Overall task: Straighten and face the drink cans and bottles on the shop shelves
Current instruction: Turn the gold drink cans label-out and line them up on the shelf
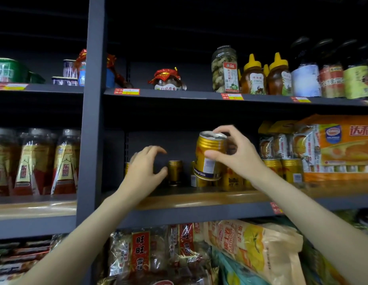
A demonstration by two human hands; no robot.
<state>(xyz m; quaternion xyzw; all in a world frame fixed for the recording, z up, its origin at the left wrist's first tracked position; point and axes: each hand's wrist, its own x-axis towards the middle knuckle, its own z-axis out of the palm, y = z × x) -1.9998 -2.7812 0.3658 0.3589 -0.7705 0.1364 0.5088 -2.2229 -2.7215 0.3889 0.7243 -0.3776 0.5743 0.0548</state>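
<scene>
— Where is the gold can [209, 155]?
— The right hand [235, 153] is gripping it, tilted, above the other cans [232, 179] on the shelf [199, 199].
— And the left hand [146, 165]?
— Curling open left of it, holding nothing.

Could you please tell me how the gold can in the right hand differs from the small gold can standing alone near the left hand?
The held can is lifted off the shelf and tilted; the lone can stands upright on the shelf. The held can is gripped by the right hand; the lone can is untouched, just beside the left hand. The held can is bright, the lone can sits in shadow further back. Both are gold ribbed drink cans.
</scene>
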